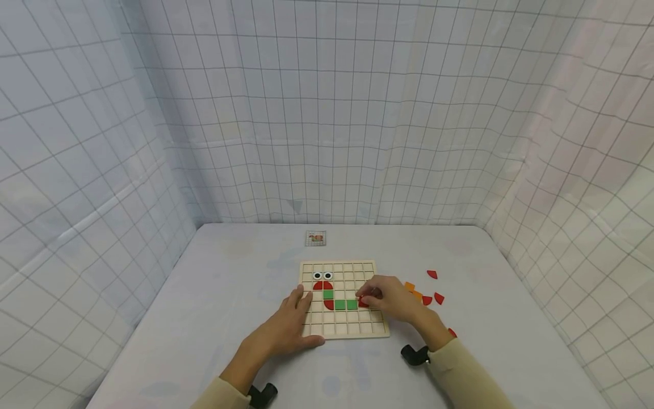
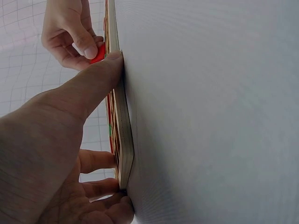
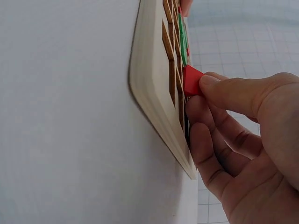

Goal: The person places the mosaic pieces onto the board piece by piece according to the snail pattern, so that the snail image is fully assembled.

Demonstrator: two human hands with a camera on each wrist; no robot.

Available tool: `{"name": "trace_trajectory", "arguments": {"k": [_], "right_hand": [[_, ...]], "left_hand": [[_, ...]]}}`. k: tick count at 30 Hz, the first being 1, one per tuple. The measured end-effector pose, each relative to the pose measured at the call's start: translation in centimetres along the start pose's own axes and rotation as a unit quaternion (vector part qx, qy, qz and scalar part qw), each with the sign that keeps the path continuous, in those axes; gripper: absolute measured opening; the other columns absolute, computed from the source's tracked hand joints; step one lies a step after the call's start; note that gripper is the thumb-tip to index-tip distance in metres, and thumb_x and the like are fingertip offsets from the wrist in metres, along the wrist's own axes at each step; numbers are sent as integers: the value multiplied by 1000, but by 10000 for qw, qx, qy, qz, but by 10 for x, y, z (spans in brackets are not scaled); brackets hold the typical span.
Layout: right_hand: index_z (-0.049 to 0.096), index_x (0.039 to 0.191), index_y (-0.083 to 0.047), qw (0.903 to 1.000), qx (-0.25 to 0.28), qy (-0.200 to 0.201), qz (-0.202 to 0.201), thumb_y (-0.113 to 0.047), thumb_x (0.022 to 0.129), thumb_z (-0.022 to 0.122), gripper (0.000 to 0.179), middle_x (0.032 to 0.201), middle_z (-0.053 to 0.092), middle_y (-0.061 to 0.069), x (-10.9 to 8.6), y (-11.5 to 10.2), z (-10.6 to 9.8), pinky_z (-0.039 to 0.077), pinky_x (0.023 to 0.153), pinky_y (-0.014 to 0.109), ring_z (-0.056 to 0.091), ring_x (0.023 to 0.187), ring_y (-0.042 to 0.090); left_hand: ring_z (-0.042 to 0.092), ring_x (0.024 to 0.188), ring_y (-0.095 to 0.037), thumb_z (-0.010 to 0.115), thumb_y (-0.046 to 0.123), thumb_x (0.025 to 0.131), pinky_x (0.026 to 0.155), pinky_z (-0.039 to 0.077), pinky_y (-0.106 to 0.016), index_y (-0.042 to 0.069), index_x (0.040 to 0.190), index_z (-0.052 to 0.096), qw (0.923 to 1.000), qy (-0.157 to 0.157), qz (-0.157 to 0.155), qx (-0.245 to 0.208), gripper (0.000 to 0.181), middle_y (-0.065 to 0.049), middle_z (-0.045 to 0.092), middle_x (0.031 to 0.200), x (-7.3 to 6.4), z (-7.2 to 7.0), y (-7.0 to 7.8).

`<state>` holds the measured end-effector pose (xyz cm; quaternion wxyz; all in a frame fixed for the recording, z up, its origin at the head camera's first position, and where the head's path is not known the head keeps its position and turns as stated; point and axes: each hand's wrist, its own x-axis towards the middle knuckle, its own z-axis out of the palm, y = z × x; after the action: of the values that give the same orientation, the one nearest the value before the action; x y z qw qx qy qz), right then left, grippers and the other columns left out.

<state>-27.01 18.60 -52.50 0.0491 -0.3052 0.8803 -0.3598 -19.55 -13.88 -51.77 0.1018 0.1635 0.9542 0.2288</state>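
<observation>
A square wooden grid board [image 1: 352, 328] lies on the table. My left hand [image 1: 291, 325] rests along its left side, fingers spread, with the thumb touching its near edge. My right hand [image 1: 392, 298] pinches a red quarter-round tile [image 3: 192, 80] between thumb and fingers, over the board's right part. This tile is at the right end of a row of green tiles [image 1: 346, 305]. Farther up the board sit two eye tiles [image 1: 322, 275], red curved tiles [image 1: 318, 286] and one more green tile [image 1: 328, 295]. Fingers partly hide the pinched tile in the head view.
Loose red tiles [image 1: 439, 298] and orange tiles [image 1: 410, 287] lie right of the board, some partly behind the right hand and wrist. A small picture card [image 1: 315, 238] lies beyond the board. Gridded white curtains [image 1: 332, 142] enclose the table's back and sides.
</observation>
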Motion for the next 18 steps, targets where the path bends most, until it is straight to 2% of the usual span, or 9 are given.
{"name": "trace_trajectory", "arguments": {"k": [8, 18], "right_hand": [[87, 118, -16, 9998, -49, -15, 210, -14, 110, 83, 9, 106, 82, -9, 4, 1, 6, 61, 88, 21, 67, 93, 5], [86, 111, -18, 9998, -19, 7, 188, -9, 108, 83, 9, 100, 80, -10, 3, 1, 8, 59, 81, 20, 66, 86, 3]], "left_hand": [[34, 175, -54, 95, 57, 96, 135, 46, -67, -3, 179, 38, 10000, -5, -10, -22, 117, -30, 25, 191, 0, -1, -1], [35, 174, -55, 95, 58, 95, 134, 46, -68, -3, 179, 39, 10000, 9, -15, -39, 117, -31, 25, 190, 1, 3, -4]]}}
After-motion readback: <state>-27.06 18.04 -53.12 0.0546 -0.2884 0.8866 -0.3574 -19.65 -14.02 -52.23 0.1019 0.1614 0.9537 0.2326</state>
